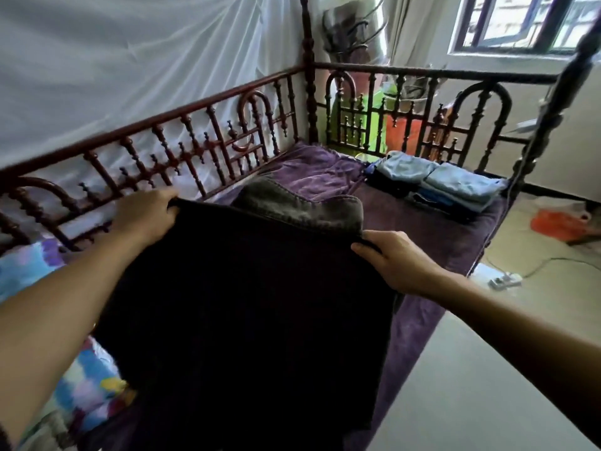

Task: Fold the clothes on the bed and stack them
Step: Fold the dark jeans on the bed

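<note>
Pinching top corners of a dark garment (247, 304), left hand (143, 219) and right hand (393, 258) spread it between wooden railing (162, 148) and open floor (455, 385).

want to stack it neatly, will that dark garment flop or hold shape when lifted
Probably floppy: the dark garment hangs slack between the left hand and right hand gripping its top edge. Likely heavy: its folded-over part shows thick seamed fabric.
</note>
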A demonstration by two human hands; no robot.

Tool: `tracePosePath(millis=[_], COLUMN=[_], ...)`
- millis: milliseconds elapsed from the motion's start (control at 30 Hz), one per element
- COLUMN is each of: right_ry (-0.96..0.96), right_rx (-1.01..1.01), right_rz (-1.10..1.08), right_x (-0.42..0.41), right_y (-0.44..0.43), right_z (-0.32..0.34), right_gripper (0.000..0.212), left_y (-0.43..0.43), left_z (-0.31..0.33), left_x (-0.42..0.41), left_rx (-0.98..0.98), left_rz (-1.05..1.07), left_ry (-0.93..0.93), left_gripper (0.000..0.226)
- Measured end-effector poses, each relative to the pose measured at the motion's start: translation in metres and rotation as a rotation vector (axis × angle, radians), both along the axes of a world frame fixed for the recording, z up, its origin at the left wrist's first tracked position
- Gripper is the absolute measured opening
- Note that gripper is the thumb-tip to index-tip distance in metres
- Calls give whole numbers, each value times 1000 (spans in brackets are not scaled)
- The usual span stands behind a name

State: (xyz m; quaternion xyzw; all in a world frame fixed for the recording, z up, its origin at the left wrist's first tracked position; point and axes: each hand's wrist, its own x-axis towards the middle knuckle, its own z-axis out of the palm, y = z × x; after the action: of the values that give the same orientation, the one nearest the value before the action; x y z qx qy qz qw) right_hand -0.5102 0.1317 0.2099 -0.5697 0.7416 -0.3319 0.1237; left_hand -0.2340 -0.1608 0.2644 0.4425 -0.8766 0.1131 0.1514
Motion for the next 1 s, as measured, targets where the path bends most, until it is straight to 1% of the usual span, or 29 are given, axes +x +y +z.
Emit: tracePosePath(millis=[67,167,300,367,467,533,633,733,800,900,1000], right_ry=[-3,-15,-28,-59,-128,-160,-163,-146,-107,-41,-28], right_rx=[-35,-19,21,32,11,-16,-48,-56,-22,99,324], right_rz=[-26,-72,-57,-46,-53,-71,-108,-200,-283,-410,-535], right_x=[-36,-90,-138,-156,-182,-203,-247,-305,-350,-419,-477], right_y=[4,6,-2,-12,-33,-47,-68,-88,-100,-113,-117], right_z=[-21,-50,-76,-84,-93,-95,-95,-93,-102,-136,-182], right_gripper=[26,30,29,28,31,32,34,37,31,28,28], left_y=[-5,-18,-22,-27,-44,-59,-88,-117,-134,-158,-168], left_z=[-20,-50,-88,-94,-91,-84,-75,-65,-64,-81,-119], left_x=[-36,-76,-107,-122,-155,-186,-242,-311,-361,-438,-510], left_rx=[55,145,191,186,192,137,53,7,14,133,377], left_rz=[62,204,405,423,399,380,350,246,177,96,-29], left_ry=[-27,-37,87,172,326,373,359,328,308,235,166], left_gripper=[9,17,25,24,17,12,11,15,17,19,19])
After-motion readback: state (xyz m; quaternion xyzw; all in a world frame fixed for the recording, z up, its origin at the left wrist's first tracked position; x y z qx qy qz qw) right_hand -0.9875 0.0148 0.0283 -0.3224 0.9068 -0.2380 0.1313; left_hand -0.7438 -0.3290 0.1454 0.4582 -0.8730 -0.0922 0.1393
